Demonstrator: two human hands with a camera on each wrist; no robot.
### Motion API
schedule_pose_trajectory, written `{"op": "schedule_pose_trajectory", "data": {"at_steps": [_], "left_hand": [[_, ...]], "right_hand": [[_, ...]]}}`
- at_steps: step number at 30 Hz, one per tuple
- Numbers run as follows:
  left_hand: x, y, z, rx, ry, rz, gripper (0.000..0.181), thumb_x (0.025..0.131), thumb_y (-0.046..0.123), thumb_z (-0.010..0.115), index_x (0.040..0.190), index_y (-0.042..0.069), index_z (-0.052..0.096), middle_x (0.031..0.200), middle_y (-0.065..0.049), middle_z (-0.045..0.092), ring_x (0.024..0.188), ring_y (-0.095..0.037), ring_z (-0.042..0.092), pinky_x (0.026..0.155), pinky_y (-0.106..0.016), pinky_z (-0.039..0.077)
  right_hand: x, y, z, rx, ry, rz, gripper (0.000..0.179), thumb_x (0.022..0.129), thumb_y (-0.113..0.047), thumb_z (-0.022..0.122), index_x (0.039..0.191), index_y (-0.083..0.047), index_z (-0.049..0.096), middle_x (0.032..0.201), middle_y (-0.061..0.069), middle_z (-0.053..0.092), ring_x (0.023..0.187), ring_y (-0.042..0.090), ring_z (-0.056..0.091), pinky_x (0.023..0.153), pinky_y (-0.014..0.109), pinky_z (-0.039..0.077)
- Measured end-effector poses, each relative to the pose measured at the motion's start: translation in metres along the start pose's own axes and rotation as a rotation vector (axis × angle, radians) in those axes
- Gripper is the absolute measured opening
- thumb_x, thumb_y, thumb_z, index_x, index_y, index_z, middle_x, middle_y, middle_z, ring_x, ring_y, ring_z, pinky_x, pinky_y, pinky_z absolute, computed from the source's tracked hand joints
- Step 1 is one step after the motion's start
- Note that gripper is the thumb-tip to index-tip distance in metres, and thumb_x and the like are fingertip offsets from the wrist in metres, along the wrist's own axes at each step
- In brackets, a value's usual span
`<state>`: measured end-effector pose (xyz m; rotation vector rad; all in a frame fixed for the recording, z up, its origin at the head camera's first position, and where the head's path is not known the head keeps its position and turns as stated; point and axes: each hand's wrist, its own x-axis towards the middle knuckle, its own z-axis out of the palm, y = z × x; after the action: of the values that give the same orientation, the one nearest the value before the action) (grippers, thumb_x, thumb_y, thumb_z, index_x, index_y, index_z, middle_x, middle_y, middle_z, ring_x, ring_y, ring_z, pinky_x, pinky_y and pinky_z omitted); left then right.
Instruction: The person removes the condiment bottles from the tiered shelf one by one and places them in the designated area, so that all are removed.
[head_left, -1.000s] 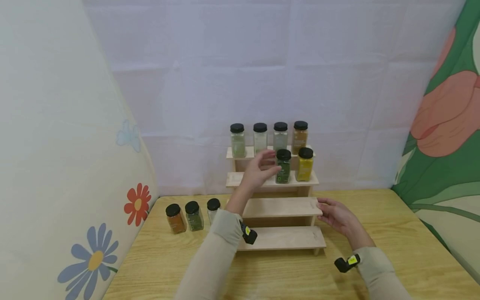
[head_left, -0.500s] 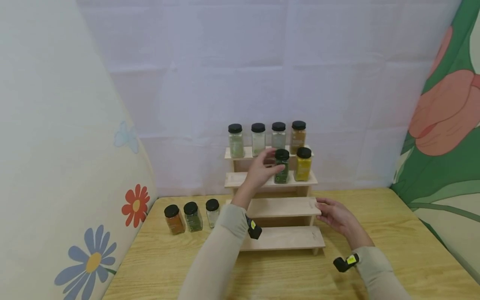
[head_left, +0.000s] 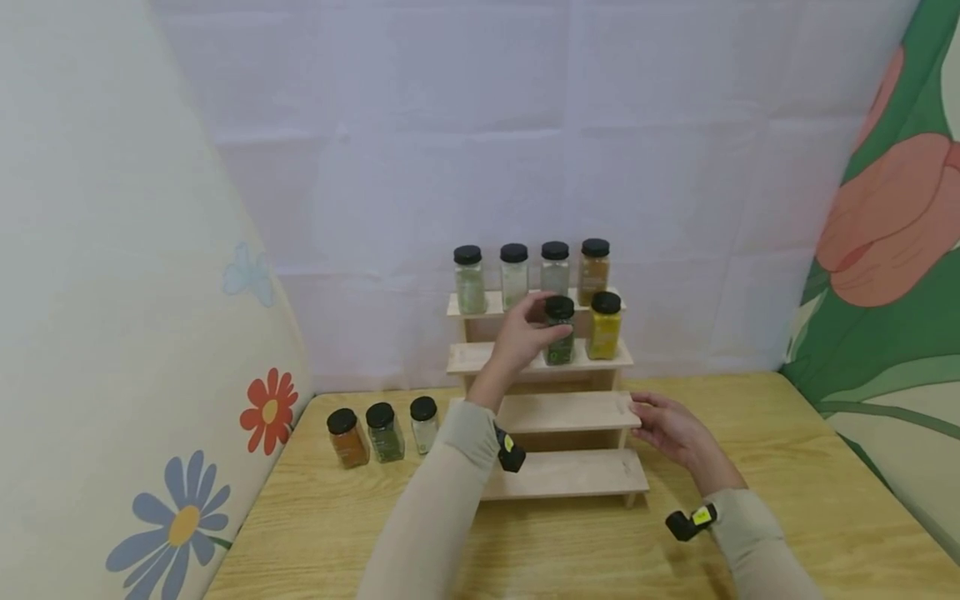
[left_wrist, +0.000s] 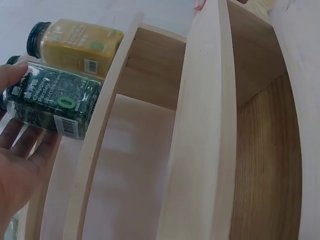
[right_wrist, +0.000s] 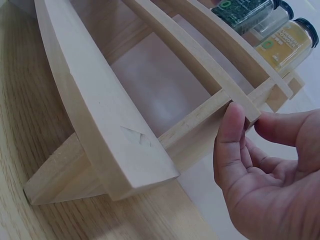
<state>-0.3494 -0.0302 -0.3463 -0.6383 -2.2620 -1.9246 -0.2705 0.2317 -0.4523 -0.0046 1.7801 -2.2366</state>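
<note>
Chopped-parsley jar (head_left: 561,350) is held upright at the second tier (head_left: 468,357) of a wooden rack (head_left: 562,477), its black lid (head_left: 559,306) at twelve o'clock. It is pinched by the left hand (head_left: 520,340), brought in from seven o'clock, with the thumb laid along the near face and the fingers on the opposite side. At four o'clock from the jar, the end of the third tier (head_left: 562,412) is pinched between thumb and fingers by the right hand (head_left: 675,429). Just beside the parsley, at three o'clock, a yellow jar (head_left: 603,336) is stood on the same tier. Along the top tier (head_left: 495,303), a pale-green jar (head_left: 471,285), two pale jars (head_left: 514,279) and a brown jar (head_left: 593,277) are lined up. At eight o'clock from the rack, an orange-brown jar (head_left: 349,444), a green jar (head_left: 387,439) and a whitish jar (head_left: 424,431) are set in a row on the worktop (head_left: 570,550).
</note>
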Motion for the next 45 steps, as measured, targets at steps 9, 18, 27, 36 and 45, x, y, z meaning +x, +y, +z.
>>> {"op": "schedule_pose_trajectory", "data": {"at_steps": [9, 18, 27, 36, 45], "left_hand": [[-0.018, 0.026, -0.017, 0.068, -0.036, 0.013, 0.06, 0.084, 0.017, 0.085, 0.139, 0.018, 0.06, 0.125, -0.011, 0.064, 0.115, -0.03, 0.063, 0.092, -0.039, 0.056], [-0.043, 0.036, -0.039, 0.084, -0.037, 0.038, 0.061, 0.086, 0.015, 0.083, 0.141, 0.015, 0.058, 0.122, -0.01, 0.065, 0.113, -0.028, 0.064, 0.089, -0.039, 0.058], [-0.072, 0.036, -0.068, 0.171, 0.014, 0.043, 0.058, 0.083, 0.016, 0.085, 0.135, 0.018, 0.062, 0.118, -0.01, 0.068, 0.107, -0.028, 0.066, 0.09, -0.044, 0.056], [-0.104, 0.029, -0.093, 0.15, 0.017, 0.061, 0.057, 0.084, 0.012, 0.084, 0.136, 0.013, 0.061, 0.119, -0.012, 0.066, 0.108, -0.025, 0.062, 0.094, -0.047, 0.054], [-0.134, 0.019, -0.115, 0.185, 0.046, 0.005, 0.059, 0.085, 0.013, 0.083, 0.139, 0.012, 0.058, 0.124, -0.013, 0.064, 0.114, -0.026, 0.061, 0.097, -0.048, 0.053]], "right_hand": [[-0.002, -0.002, 0.001, -0.01, 0.0, 0.006, 0.056, 0.106, -0.008, 0.05, 0.152, 0.012, 0.023, 0.099, 0.0, 0.067, 0.084, 0.007, 0.064, 0.072, 0.021, 0.055], [-0.004, -0.003, 0.003, -0.022, -0.002, 0.011, 0.06, 0.107, -0.009, 0.05, 0.154, 0.011, 0.019, 0.099, -0.002, 0.068, 0.083, 0.006, 0.065, 0.072, 0.021, 0.055], [-0.004, -0.003, 0.003, -0.009, -0.01, 0.0, 0.06, 0.106, -0.008, 0.05, 0.154, 0.012, 0.019, 0.098, -0.001, 0.068, 0.082, 0.006, 0.065, 0.071, 0.021, 0.055], [-0.004, -0.002, 0.0, 0.0, -0.02, -0.004, 0.06, 0.107, -0.008, 0.048, 0.154, 0.011, 0.017, 0.099, -0.002, 0.067, 0.083, 0.006, 0.064, 0.071, 0.021, 0.055], [-0.006, -0.004, 0.003, 0.005, -0.028, 0.0, 0.056, 0.107, -0.006, 0.047, 0.152, 0.012, 0.02, 0.098, -0.002, 0.067, 0.083, 0.007, 0.065, 0.072, 0.021, 0.055]]}}
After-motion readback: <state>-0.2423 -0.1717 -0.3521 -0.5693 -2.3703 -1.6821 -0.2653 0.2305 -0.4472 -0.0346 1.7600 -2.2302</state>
